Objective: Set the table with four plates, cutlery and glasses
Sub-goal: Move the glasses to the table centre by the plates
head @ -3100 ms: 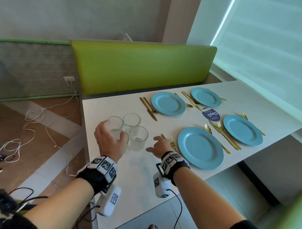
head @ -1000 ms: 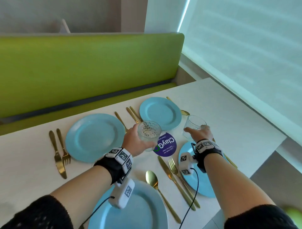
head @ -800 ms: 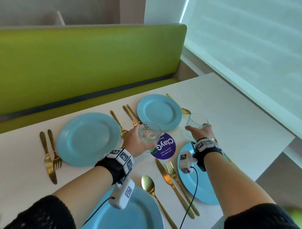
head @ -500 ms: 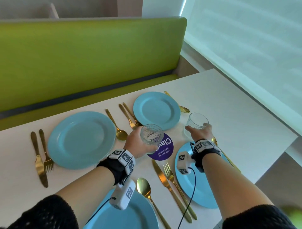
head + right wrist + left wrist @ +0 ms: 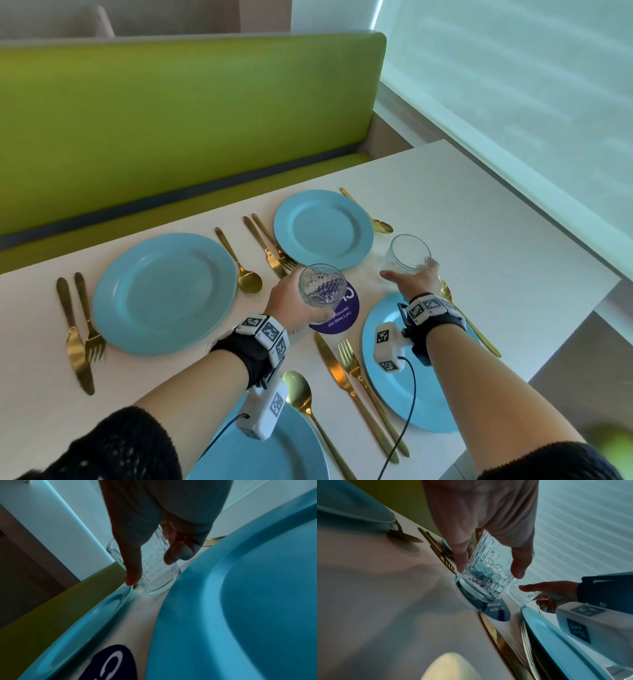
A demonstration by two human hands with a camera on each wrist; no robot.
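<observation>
Fingers round glasses (both hands)

Green padded bench behind white table; bright blind at right

The glass in the left hand is showing clear, cut with a raised diamond pattern that is catching light; the second glass, gripped by the right hand at two o'clock, is looking the same clear patterned kind; the four plates are appearing pale blue, smooth and matt with a soft sheen; the cutlery is gleaming as polished gold-coloured metal; the table is showing white, smooth and matt; the bench back at twelve o'clock is looking like green, faintly shiny upholstery; the round sticker is lying flat, purple and printed.
</observation>
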